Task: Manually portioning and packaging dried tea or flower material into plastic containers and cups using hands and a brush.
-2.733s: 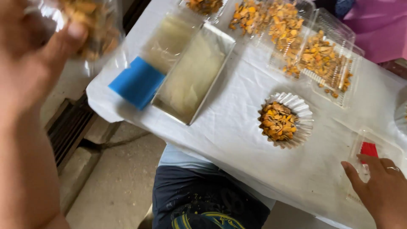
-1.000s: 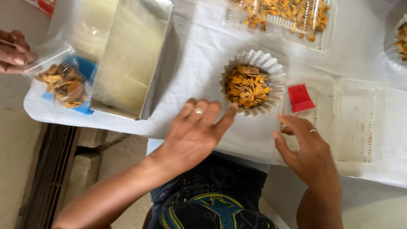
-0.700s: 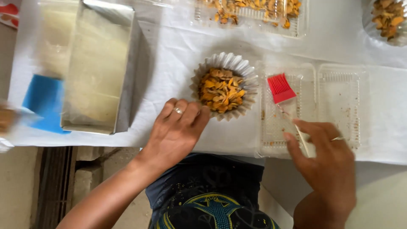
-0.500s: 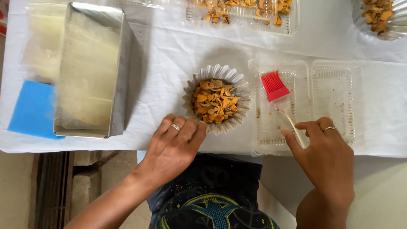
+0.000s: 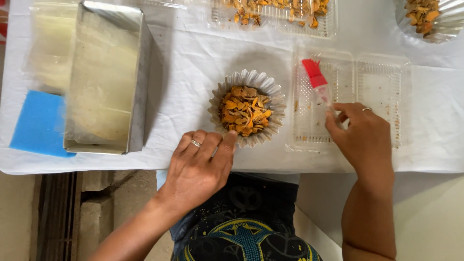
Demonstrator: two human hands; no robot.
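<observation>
A fluted foil cup (image 5: 278, 104) filled with orange-brown dried pieces (image 5: 244, 111) sits on the white cloth at the table's near edge. My left hand (image 5: 198, 169), with a ring on it, lies flat on the cloth, fingertips touching the cup's near rim. My right hand (image 5: 365, 137) grips the clear handle of a red-bristled brush (image 5: 315, 77). The brush lies over an open clear plastic clamshell tray (image 5: 386, 96) just right of the cup.
A metal loaf-shaped tin (image 5: 108, 77) lined with clear film stands at left, next to a blue sponge (image 5: 36, 123). A clear tray of orange pieces (image 5: 270, 12) lies at the far edge. Another foil cup (image 5: 447, 21) sits at top right.
A hand holding a bag of orange pieces at left has gone from view. Both my hands came down to the table. My right hand took the brush handle; my left settled by the cup.
</observation>
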